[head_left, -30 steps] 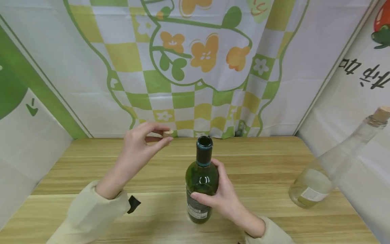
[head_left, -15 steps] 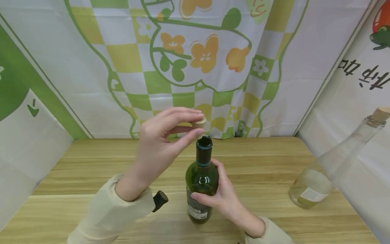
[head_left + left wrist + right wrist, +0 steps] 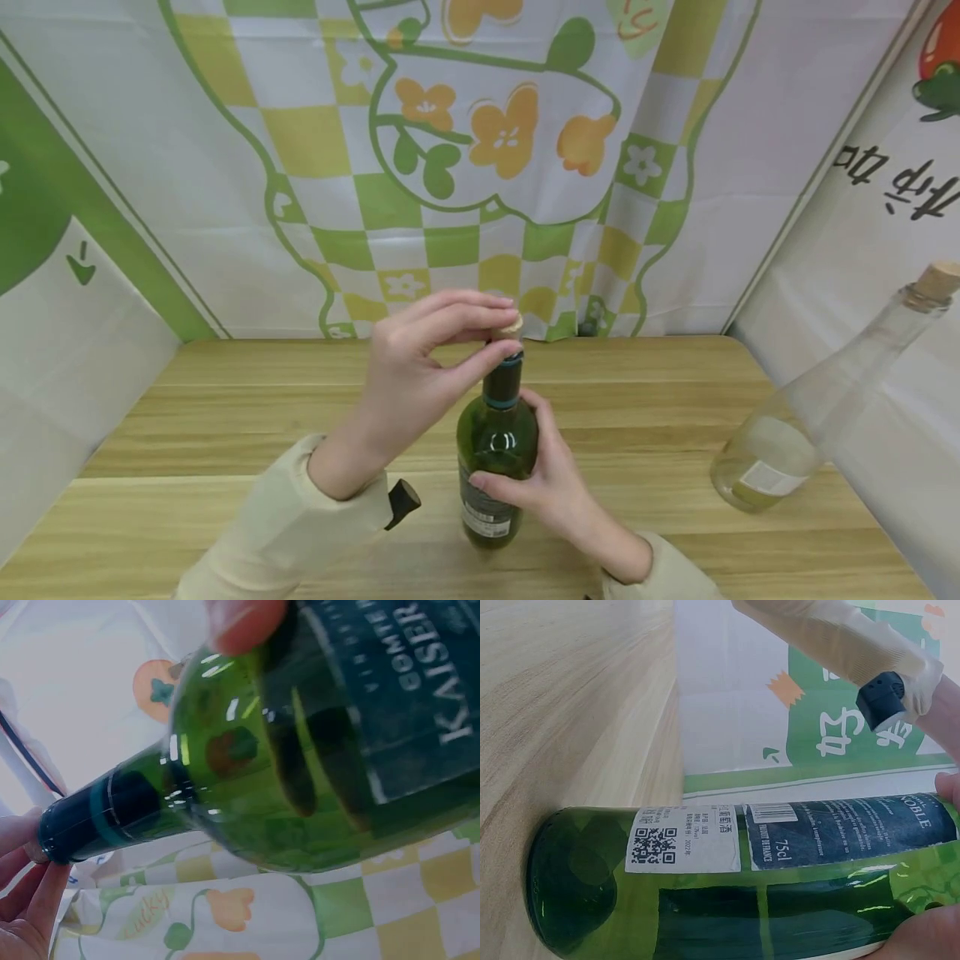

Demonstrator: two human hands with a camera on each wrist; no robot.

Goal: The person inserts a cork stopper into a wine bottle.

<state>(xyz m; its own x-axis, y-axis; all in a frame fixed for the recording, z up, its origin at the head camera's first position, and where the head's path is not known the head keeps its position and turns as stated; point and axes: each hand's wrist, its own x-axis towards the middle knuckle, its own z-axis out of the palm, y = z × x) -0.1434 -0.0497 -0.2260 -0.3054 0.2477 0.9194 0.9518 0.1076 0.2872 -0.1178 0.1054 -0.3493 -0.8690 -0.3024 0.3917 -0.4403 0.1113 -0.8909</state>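
Note:
A green wine bottle (image 3: 498,442) with a dark label and a dark neck sleeve stands upright on the wooden table. My right hand (image 3: 551,479) grips its body from the right, thumb across the front. At the bottle's mouth, my left hand (image 3: 431,354) pinches a pale cork (image 3: 513,327) between thumb and fingers. In the left wrist view the left fingertips (image 3: 49,896) surround the top of the bottle neck (image 3: 112,802), and the cork is mostly hidden behind them. The bottle's base (image 3: 551,885) rests on the table in the right wrist view.
A clear glass bottle (image 3: 780,450) with a cork (image 3: 937,283) in its mouth stands at the right of the wooden table (image 3: 637,392). Behind the table hangs a green and yellow checked cloth (image 3: 450,242). A small black device (image 3: 402,502) sits at the left cuff.
My left hand has carried the cork rightward from beside the bottle, then down onto its mouth. The right hand and the green bottle have stayed in place.

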